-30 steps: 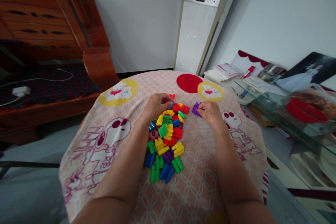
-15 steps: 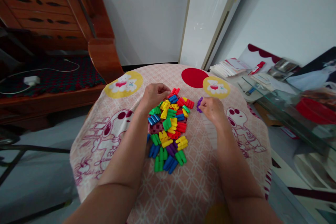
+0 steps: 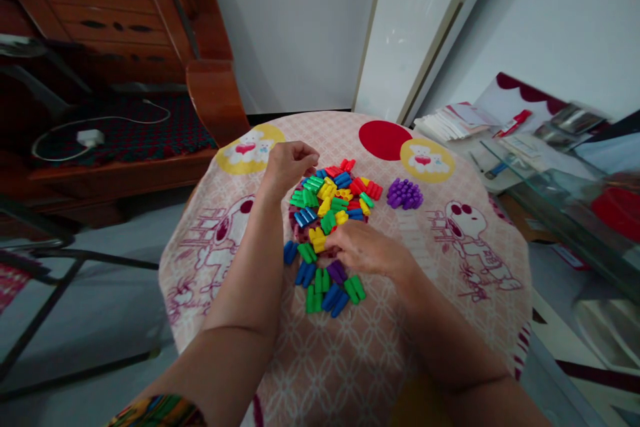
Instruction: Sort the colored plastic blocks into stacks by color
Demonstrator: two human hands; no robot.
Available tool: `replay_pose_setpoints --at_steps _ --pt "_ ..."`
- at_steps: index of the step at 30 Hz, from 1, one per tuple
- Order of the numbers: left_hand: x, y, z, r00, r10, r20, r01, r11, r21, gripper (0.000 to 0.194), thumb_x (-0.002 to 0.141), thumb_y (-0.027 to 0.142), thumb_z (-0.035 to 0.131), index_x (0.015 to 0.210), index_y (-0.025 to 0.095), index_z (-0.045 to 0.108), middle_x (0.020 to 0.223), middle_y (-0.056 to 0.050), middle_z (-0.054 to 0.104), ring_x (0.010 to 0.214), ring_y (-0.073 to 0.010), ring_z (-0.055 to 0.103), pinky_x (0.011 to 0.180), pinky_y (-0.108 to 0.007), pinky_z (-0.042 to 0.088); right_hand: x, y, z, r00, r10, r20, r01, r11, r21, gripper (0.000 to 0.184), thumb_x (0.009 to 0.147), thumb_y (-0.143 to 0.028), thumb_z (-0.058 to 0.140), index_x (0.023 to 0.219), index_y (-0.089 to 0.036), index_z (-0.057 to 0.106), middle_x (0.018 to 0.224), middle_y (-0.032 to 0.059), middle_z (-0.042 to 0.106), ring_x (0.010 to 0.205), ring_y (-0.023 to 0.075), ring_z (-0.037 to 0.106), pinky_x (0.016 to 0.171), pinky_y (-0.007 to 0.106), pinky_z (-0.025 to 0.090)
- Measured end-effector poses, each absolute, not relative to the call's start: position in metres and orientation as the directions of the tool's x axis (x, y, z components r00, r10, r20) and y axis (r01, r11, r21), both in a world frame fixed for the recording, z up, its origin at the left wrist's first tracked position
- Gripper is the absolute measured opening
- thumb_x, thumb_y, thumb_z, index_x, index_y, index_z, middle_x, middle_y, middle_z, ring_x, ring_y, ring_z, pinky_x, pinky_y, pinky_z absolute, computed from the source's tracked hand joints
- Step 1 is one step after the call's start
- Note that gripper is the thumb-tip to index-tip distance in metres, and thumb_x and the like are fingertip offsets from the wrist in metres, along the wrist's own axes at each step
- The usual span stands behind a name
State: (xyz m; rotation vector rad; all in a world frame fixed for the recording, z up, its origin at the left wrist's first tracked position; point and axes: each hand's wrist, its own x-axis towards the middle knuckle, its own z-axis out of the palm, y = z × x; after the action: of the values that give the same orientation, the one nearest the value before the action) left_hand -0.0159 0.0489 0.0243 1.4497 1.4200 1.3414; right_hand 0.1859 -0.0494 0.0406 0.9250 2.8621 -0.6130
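many small tube-shaped pieces [image 3: 307, 197]: green, blue, yellow and red, heaped loosely, some leaning on others, which is probably why they point every way.
near end of the heap: green pieces [image 3: 314, 299] and blue pieces [image 3: 336, 300] lie almost flat, likely because little or nothing is under them there.
purple bunch [image 3: 404, 193]: right of the heap, a bare strip between; packed so tightly it reads as one clump, and the gap presumably keeps it distinct from the mixed colours.
purple piece [image 3: 337, 271]: in the nearer part of the heap, well apart from that bunch.
left hand [image 3: 294, 163]: above the heap's far left edge, thumb and fingertips drawn near each other; i cannot tell whether anything is between them. at the rim, it seems placed to leave the middle free.
right hand [image 3: 360, 247]: across the heap from the right, back upward, fingers bent down beside a yellow piece [image 3: 317, 239]; the tips are partly hidden, so i cannot tell whether they are clamped on anything. the bend seems to suit such crowded pieces.
tablecloth [image 3: 380, 347]: under everything, its pale print making the bright colours easy to tell apart.
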Motion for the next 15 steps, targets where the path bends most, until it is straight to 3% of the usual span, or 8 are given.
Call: replay_pose_setpoints --at_steps 2,5,9,15 --pt "-0.016 0.049 0.024 -0.133 0.971 0.198 0.249 -0.160 0.955 0.017 0.070 0.026 0.069 0.080 0.012 0.068 0.064 -0.003 0.069 0.057 -0.0135 0.067 0.061 -0.026 0.057 0.191 -0.046 0.045 -0.797 0.584 -0.156 0.600 0.734 -0.317 0.022 0.083 -0.009 0.055 0.081 -0.017 0.075 0.079 0.0063 0.073 0.077 0.0168 0.062 0.065 0.027 0.035" --pt "-0.016 0.050 0.024 -0.134 0.974 0.183 0.237 -0.148 0.960 0.015 0.070 0.024 0.070 0.079 0.012 0.068 0.065 -0.003 0.069 0.057 -0.0130 0.067 0.061 -0.025 0.057 0.194 -0.046 0.052 -0.747 0.624 -0.228 0.664 0.718 -0.208 0.018 0.082 -0.010 0.058 0.078 -0.015 0.074 0.080 0.0101 0.074 0.079 0.0194 0.066 0.064 0.028 0.036" --pt "-0.016 0.050 0.024 -0.131 0.977 0.170 0.225 -0.137 0.965 0.015 0.069 0.025 0.070 0.077 0.012 0.067 0.065 -0.003 0.069 0.056 -0.0126 0.066 0.061 -0.024 0.057 0.187 -0.055 0.050 -0.675 0.692 -0.257 0.727 0.684 -0.069 0.015 0.085 -0.015 0.063 0.094 -0.013 0.075 0.091 0.0150 0.075 0.089 0.0245 0.069 0.067 0.029 0.041" --pt "-0.019 0.053 0.021 -0.111 0.977 0.183 0.236 -0.153 0.960 0.018 0.069 0.029 0.070 0.078 0.013 0.069 0.066 -0.003 0.070 0.055 -0.0129 0.066 0.057 -0.023 0.055 0.181 -0.068 0.038 -0.696 0.687 -0.210 0.709 0.703 -0.051 0.024 0.096 -0.019 0.051 0.102 -0.013 0.073 0.099 0.0160 0.074 0.099 0.0263 0.068 0.075 0.033 0.045"
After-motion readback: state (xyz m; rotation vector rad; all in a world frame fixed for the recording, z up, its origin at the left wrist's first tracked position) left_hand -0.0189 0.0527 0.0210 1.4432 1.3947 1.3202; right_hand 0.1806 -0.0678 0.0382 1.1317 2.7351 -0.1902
